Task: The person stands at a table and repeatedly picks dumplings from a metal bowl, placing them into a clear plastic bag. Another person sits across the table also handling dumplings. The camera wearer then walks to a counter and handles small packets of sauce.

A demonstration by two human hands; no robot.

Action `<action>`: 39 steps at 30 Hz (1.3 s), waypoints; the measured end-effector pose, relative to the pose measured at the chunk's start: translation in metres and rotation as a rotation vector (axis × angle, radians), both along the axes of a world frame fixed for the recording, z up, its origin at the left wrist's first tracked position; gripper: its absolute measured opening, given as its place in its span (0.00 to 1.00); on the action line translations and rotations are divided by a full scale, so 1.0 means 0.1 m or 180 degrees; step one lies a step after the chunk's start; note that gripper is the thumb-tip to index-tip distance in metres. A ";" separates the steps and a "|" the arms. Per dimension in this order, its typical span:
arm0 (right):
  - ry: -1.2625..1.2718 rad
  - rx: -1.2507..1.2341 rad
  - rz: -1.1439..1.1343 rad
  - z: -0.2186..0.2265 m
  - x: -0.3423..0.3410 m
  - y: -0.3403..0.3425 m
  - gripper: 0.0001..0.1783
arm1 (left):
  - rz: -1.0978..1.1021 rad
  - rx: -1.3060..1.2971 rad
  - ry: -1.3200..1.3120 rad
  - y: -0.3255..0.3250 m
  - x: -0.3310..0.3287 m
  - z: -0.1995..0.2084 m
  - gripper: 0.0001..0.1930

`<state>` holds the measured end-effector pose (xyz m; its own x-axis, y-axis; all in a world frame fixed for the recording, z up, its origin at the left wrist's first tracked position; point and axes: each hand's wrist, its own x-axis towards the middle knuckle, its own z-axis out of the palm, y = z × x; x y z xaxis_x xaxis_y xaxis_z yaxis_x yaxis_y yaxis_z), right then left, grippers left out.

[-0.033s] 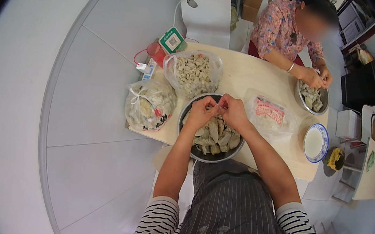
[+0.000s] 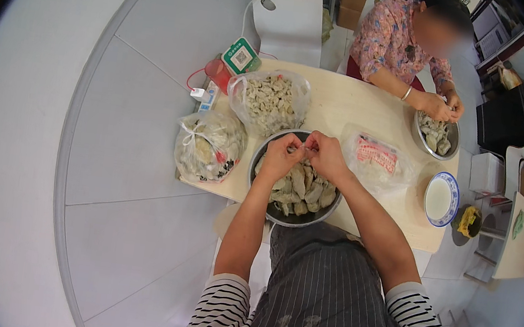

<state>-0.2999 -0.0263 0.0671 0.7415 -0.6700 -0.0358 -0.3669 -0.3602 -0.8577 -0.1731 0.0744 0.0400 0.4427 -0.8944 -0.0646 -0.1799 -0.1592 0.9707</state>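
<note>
Over the far part of a metal bowl (image 2: pixel 255 166) my left hand (image 2: pixel 281 159) and my right hand (image 2: pixel 327 157) meet, fingers pinched together. A small pale thing shows between the fingertips, too little of it to name. Lumpy grey-green pieces (image 2: pixel 302 188) fill much of the bowl beneath. Just beyond my left hand stands an open clear plastic bag (image 2: pixel 270 102) of smaller pale pieces. A knotted plastic bag (image 2: pixel 208 146) with similar contents sits to the left of the bowl. Close to my right hand lies a clear plastic package (image 2: pixel 378 162) with red print.
Across the pale table (image 2: pixel 343 101) a person (image 2: pixel 397 42) works with both hands over another metal bowl (image 2: pixel 437 137). A blue-and-white bowl (image 2: pixel 441 200) of whitish liquid is at the right edge. A red cup (image 2: pixel 218 75) and a green sign (image 2: pixel 241 57) stand at the far left.
</note>
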 end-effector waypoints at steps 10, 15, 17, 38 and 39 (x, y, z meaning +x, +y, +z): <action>0.0181 -0.0864 0.0448 -0.42 -0.02 -0.13 0.16 | 0.0056 -0.0087 -0.0853 0.09 0.06 0.12 0.12; 0.1451 -0.1197 0.1208 -0.60 -0.03 -0.01 0.21 | -0.0279 0.0922 -0.1877 0.23 -0.03 -0.20 0.25; 0.1623 -0.1299 0.1450 -0.47 -0.04 -0.04 0.23 | -0.0352 0.1153 -0.2068 0.31 -0.07 -0.25 0.24; 0.0384 -0.0517 0.0105 -0.17 -0.30 0.30 0.18 | 0.0352 0.0076 -0.1484 0.19 -0.29 0.08 0.07; 0.0439 -0.0690 0.0143 -0.17 -0.29 0.33 0.17 | 0.0384 0.0084 -0.1681 0.20 -0.31 0.05 0.07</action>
<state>-0.3291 0.0071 0.0499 0.7688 -0.6395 0.0021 -0.4546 -0.5487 -0.7017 -0.2039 0.0946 0.0452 0.5205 -0.8363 0.1727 -0.6210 -0.2319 0.7487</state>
